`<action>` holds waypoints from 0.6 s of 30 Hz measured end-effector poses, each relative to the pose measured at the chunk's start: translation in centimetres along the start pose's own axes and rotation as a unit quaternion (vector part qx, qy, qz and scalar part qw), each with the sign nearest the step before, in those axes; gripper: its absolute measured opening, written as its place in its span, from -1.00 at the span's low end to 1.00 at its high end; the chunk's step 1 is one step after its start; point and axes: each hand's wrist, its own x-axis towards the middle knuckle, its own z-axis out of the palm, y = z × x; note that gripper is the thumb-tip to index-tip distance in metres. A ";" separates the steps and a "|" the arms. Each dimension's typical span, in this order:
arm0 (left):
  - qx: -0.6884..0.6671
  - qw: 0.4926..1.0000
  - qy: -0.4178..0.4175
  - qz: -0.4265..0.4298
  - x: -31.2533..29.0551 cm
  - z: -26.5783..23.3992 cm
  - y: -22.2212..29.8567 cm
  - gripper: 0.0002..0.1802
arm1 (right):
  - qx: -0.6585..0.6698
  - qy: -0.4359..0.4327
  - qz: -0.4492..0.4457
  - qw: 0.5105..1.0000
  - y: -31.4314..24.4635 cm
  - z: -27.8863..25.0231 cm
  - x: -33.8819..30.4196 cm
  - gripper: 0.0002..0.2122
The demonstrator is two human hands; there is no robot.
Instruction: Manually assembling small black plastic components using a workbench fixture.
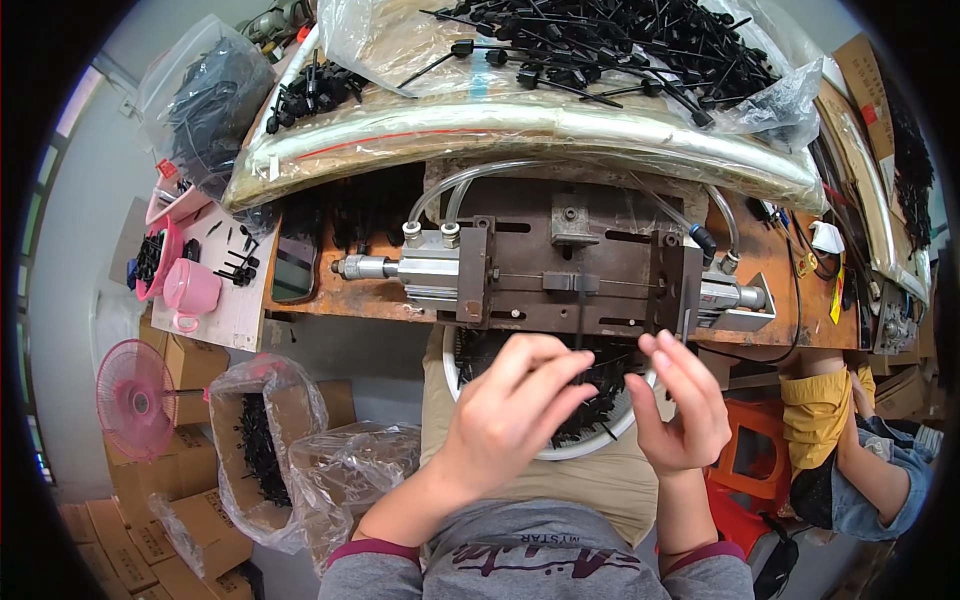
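My left hand [512,405] hovers over the near edge of a brown metal press fixture [530,220], thumb and fingers apart, with nothing visible between them. My right hand [688,410] is raised beside it, the thumb spread from the fingers, and it looks bare too. Between the hands and the fixture's small central block [560,282], a thin black stem [582,312] crosses the fixture's middle. Below my hands, a round white-rimmed basin [570,453] on my lap holds many black plastic parts [600,395], partly hidden by my hands.
Air cylinders [430,275] with clear hoses flank the fixture. A plastic-covered tray [520,125] heaped with black stemmed parts stands behind. At left are a phone [295,268], pink mug [192,287], pink fan [138,400] and lined box [265,450]. Another person's arm [880,470] is at right.
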 end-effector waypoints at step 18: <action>0.257 0.962 -0.058 0.072 1.9 1.5 -2.5 -0.74 | 0.153 0.050 0.116 0.980 0.3 0.3 -1.2 -0.67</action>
